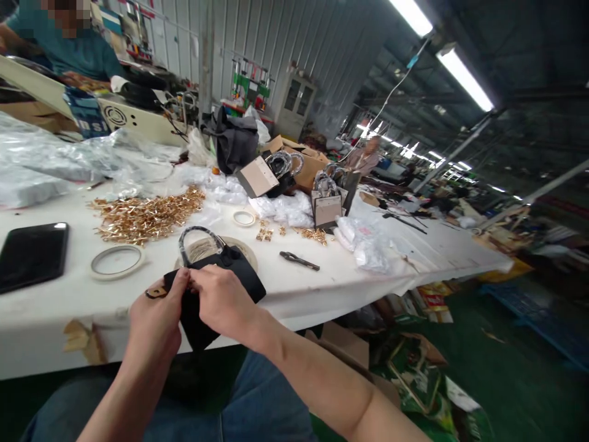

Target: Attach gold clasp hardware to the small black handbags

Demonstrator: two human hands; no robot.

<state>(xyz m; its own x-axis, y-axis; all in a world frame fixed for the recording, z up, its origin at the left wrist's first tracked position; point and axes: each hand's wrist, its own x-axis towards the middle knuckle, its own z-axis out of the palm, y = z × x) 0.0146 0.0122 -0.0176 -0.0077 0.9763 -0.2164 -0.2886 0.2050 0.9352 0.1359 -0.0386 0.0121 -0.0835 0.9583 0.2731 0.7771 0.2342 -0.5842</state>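
Note:
A small black handbag (pixel 243 273) with a plastic-wrapped handle rests at the table's front edge, partly over a round pad (pixel 202 247). My left hand (pixel 159 313) is closed on the bag's left side, with a gold metal fitting (pixel 157 293) showing by its fingers. Closed too, my right hand (pixel 225 301) pinches at the bag's upper edge, its fingertips meeting the left thumb. Whatever small part lies between the fingertips is hidden. Behind the bag lies a heap of gold metal pieces (pixel 150 215). A dark hand tool (pixel 299 261) lies to the right.
Left of the bag are a tape roll (pixel 117 263) and a black phone (pixel 34 256). Farther back stand handbags with beige panels (pixel 327 209), among white plastic packets (pixel 288 209). A co-worker in a teal shirt (pixel 69 49) is at the back left. Boxes (pixel 345 344) sit below the table.

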